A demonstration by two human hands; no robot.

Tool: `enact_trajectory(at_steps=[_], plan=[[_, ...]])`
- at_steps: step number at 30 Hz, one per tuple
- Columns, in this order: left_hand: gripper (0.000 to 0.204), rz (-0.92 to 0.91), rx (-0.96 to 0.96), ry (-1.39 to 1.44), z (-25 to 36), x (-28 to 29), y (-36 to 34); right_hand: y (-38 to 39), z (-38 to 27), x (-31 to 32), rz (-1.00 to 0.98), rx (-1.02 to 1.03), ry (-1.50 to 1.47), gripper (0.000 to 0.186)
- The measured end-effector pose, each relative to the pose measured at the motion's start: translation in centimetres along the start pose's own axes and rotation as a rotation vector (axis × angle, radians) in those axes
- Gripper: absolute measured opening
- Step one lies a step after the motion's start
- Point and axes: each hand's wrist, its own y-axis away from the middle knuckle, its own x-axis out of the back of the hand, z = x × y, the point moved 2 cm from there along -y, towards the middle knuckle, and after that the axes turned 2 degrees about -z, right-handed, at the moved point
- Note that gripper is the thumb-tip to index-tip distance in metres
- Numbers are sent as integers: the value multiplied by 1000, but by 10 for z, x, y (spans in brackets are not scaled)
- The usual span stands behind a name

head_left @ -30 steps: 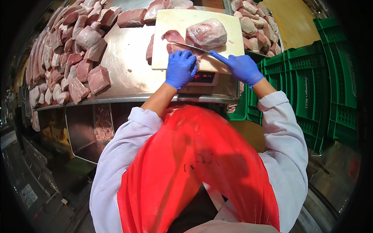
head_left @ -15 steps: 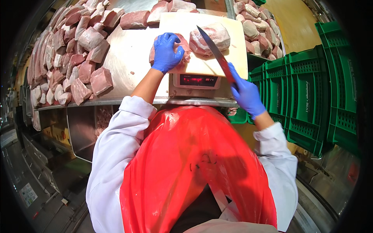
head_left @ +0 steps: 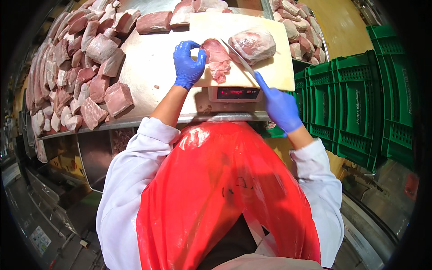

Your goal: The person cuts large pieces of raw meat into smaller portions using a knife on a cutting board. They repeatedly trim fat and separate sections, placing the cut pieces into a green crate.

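Here, the left hand (head_left: 188,67) overlaps the board's (head_left: 279,69) edge — open table (head_left: 146,67) leftward.

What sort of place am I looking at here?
Most likely a meat-cutting room: raw meat pieces lie heaped on a metal worktable, the gloved right hand holds a long knife over a pale cutting board, and green plastic crates stand to the right.

My view's a wide fisheye on my head, left one of the pair, aimed down over my red apron (head_left: 193,193) at my left hand (head_left: 186,67) and right hand (head_left: 281,105). Close enough that the worktop (head_left: 148,76) overruns the top, near-left corner bending toward the rim.
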Motion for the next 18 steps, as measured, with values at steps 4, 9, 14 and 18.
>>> enact_trajectory(at_steps=[4, 9, 14, 18], plan=[[16, -1, -6, 30, 4, -7, 1, 49, 16, 12, -107, -1, 26, 87], [27, -112, 52, -3, 40, -44, 3, 76, 39, 17, 82, -53, -328, 81], [18, -254, 183, -245, 40, -69, 3, 37, 31, 19, 257, -150, -492, 73], [11, -208, 158, -219, 31, -65, 6, -15, 2, 8, 413, -81, -446, 74]])
